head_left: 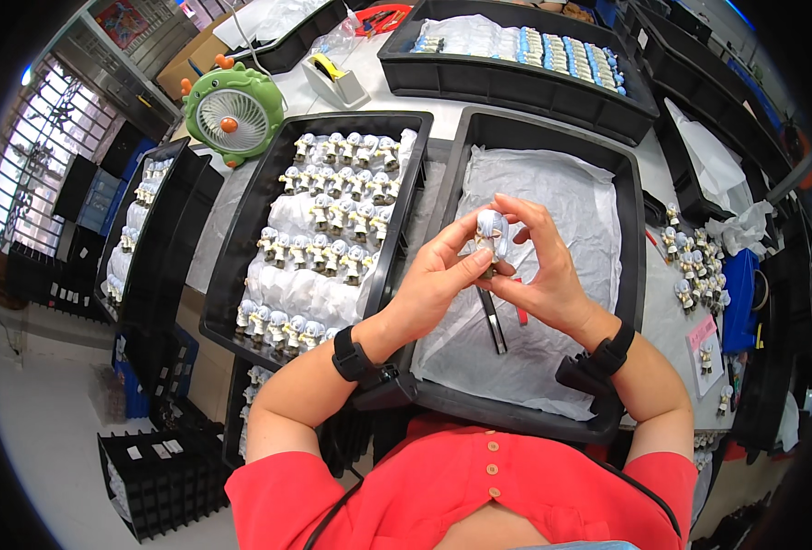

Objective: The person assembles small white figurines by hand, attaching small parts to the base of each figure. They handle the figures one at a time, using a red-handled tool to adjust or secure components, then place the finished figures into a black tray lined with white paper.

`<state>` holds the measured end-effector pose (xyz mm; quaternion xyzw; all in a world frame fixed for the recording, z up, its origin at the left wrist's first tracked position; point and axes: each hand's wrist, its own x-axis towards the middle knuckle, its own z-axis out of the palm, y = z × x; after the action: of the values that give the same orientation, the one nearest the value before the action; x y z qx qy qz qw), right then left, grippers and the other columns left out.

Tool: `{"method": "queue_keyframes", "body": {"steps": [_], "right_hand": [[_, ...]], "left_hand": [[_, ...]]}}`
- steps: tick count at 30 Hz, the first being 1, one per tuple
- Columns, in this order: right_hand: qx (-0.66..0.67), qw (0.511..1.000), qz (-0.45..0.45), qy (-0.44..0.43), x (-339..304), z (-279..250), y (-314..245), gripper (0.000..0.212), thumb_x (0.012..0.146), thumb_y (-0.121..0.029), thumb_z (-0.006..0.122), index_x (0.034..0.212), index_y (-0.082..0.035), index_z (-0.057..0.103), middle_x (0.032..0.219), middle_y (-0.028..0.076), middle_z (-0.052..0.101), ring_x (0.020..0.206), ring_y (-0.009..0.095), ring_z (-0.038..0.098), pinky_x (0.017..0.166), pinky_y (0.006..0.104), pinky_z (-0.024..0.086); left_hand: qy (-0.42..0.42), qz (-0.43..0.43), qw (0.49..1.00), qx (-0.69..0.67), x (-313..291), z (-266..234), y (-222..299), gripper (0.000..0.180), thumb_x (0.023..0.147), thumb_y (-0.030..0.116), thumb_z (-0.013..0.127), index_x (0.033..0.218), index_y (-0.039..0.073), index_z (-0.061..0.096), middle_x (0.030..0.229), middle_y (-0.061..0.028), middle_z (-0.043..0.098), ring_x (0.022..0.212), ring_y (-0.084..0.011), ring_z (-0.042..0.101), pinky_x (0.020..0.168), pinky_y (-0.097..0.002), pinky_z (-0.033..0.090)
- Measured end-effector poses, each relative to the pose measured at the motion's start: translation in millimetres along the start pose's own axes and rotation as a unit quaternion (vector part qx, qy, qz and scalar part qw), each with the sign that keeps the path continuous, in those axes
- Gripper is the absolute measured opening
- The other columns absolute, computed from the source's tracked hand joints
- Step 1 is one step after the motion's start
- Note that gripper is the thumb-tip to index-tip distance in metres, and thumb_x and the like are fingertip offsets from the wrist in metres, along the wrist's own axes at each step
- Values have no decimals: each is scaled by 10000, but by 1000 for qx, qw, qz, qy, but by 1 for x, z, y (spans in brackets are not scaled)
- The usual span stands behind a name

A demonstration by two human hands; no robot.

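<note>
A small white-haired figurine (491, 229) is held up over a black tray (630, 229) lined with white paper. My left hand (438, 280) pinches it from the left, thumb against its body. My right hand (539, 266) cups it from the right with fingers curled over its head, and also holds dark tweezers (493, 325) that point down toward me. Both wrists wear black bands.
Left of the lined tray, another black tray (241, 247) holds several rows of similar figurines. A green fan (233, 110) and a tape dispenser (334, 81) stand behind. More figurines (695, 261) sit loose at right; a far tray (516, 82) holds blue-and-white ones.
</note>
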<state>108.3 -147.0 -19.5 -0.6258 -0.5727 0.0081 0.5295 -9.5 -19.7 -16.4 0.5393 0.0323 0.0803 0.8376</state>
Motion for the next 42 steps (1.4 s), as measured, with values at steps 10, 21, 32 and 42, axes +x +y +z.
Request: {"method": "queue_keyframes", "body": {"steps": [10, 21, 32, 42], "right_hand": [[-8, 1000, 0, -6, -1, -1, 2, 818, 611, -81, 785, 1323, -124, 386, 1221, 75, 484, 1059, 200, 496, 785, 306, 433], [-12, 1000, 4, -8, -2, -1, 3, 827, 617, -90, 781, 1335, -129, 371, 1246, 79, 487, 1086, 200, 496, 789, 302, 431], [7, 1000, 28, -8, -1, -1, 1, 776, 650, -117, 758, 1334, -134, 392, 1202, 48, 498, 1024, 184, 503, 801, 315, 451], [-3, 999, 39, 1, -3, 1, 3, 796, 635, -145, 782, 1331, -137, 395, 1211, 50, 507, 1027, 191, 510, 795, 315, 454]], "left_hand": [[-12, 12, 1000, -2, 1, 1, 1, 518, 921, 130, 504, 1387, 50, 292, 1325, -104, 433, 1027, -221, 585, 845, -335, 498], [-17, 18, 1000, -4, 0, 2, 3, 584, 880, 69, 547, 1394, 32, 271, 1288, -93, 416, 1036, -210, 576, 871, -323, 487], [-22, 43, 999, 17, 1, 1, 0, 595, 854, 56, 581, 1375, 25, 296, 1321, -126, 414, 1038, -238, 573, 883, -348, 479], [10, 40, 999, 14, 1, 2, 1, 577, 869, 96, 588, 1365, 24, 303, 1289, -143, 432, 1002, -228, 592, 861, -339, 493]]}}
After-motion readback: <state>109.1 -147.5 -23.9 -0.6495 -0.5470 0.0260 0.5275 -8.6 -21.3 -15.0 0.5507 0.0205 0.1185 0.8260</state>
